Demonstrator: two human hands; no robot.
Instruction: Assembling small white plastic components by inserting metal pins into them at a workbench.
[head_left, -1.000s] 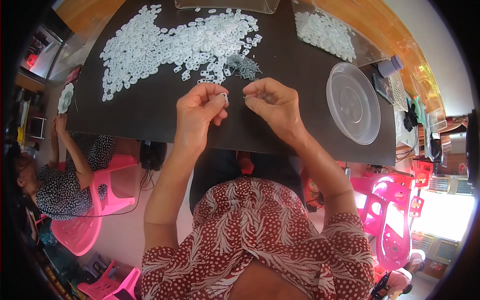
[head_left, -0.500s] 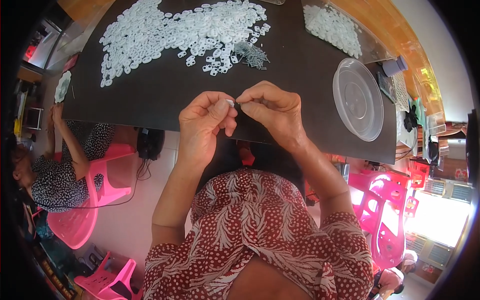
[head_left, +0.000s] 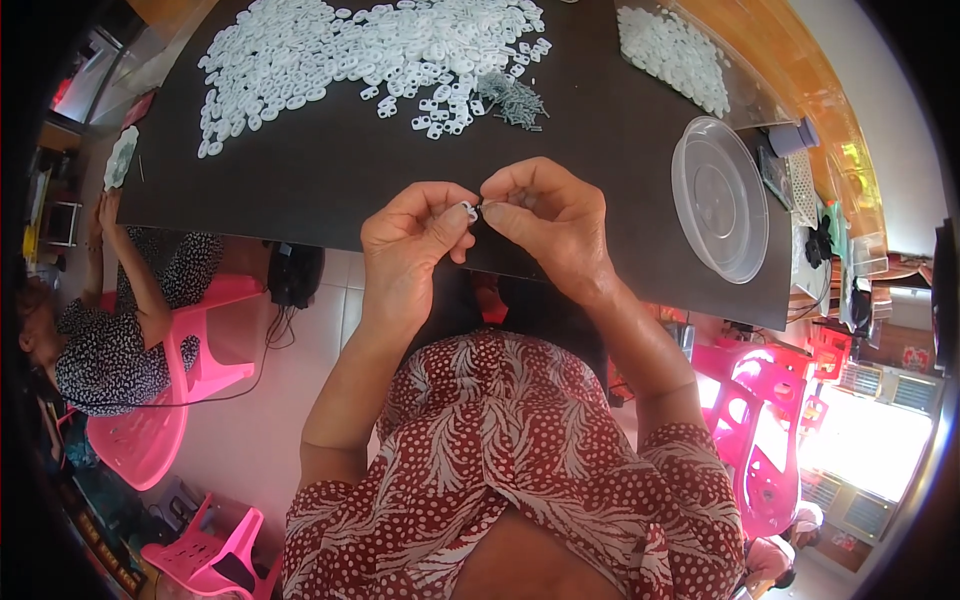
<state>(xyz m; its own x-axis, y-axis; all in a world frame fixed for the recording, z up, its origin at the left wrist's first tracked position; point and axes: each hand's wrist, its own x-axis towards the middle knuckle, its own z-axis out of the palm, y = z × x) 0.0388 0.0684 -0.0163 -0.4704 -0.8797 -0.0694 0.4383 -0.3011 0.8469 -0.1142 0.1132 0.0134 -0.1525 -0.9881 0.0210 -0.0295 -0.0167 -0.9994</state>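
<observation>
Over the near edge of the dark table (head_left: 300, 190), my two hands meet at the fingertips. My left hand (head_left: 405, 240) is closed, pinching a small white plastic piece (head_left: 471, 212) between thumb and index finger. Close against it, the thumb and index finger of my right hand (head_left: 555, 220) pinch a tiny dark pin-like piece (head_left: 481, 204), mostly hidden by the fingers. Beyond my hands lies a wide heap of white plastic pieces (head_left: 290, 65), several with holes through them. At its right front edge sits a small pile of grey pins (head_left: 515, 102).
A clear round lid (head_left: 716, 200) lies at the right of the table. Behind it stands a clear container (head_left: 745, 100) of whitish pieces (head_left: 675, 60), near a purple-grey cup (head_left: 793, 134). At the left, another person (head_left: 110, 370) sits on a pink chair (head_left: 150, 435).
The white piece has turned in my left fingers, and the fingertips of both hands have come slightly closer. The whole view has shifted a little.
</observation>
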